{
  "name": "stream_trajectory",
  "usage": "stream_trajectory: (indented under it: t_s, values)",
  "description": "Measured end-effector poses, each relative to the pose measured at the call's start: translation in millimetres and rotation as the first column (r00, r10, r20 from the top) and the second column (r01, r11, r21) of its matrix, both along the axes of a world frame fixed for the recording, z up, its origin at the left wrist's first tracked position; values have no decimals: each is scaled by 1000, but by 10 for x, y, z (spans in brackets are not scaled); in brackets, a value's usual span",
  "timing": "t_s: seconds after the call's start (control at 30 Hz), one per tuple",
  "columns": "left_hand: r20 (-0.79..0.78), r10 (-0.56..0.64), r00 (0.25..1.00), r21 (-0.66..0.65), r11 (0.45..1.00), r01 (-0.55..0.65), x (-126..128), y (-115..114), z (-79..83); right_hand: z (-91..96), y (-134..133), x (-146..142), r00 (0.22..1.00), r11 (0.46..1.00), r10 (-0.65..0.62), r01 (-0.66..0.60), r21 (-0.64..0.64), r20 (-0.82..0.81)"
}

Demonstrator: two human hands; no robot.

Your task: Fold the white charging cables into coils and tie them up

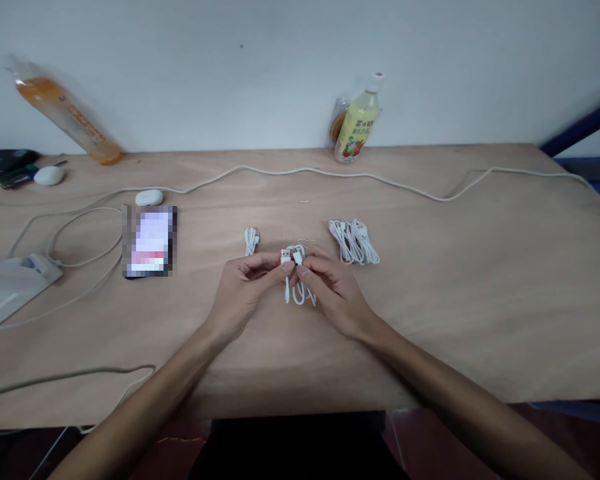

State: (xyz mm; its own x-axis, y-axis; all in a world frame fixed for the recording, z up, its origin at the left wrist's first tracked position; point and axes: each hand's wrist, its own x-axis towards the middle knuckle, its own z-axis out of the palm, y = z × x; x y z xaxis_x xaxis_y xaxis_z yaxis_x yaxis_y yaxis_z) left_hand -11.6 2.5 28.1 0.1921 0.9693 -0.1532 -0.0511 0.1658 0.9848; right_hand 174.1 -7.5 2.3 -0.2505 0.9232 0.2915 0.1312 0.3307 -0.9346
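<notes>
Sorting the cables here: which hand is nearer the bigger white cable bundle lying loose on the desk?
Right. The right hand lies just below-left of the bigger bundle, not touching it; the left hand is farther left, beyond the held cable.

Prob. a home or dorm room: plain plywood bench [430, 300] pushed vs. a bare white wall [280, 67]. Personal stuff on it: orange bottle [70, 117] far left, yellow bottle [356, 127] far centre, phone [150, 241] & earbud case [149, 197] left, coiled cables [354, 241] mid-bench, long cord [330, 175] across the far side.
</notes>
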Motion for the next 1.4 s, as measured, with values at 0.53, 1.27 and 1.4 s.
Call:
stream_trajectory:
  t_s: [0.53, 1.27, 1.4]
  values:
    - [22, 18, 1000, -18, 1000, -18, -1, 1, -13, -2, -3, 0, 1000, 999, 11, -11, 36, -1]
    - [15, 19, 1000, -22, 1000, -19, 4, 2, 11, 1, -16, -15, 999, 999, 0, -1, 44, 40]
    - [6, 16, 1000, -17, 1000, -16, 12, 8, -2, -17, -19, -19, 999, 999, -16, 14, 51, 49]
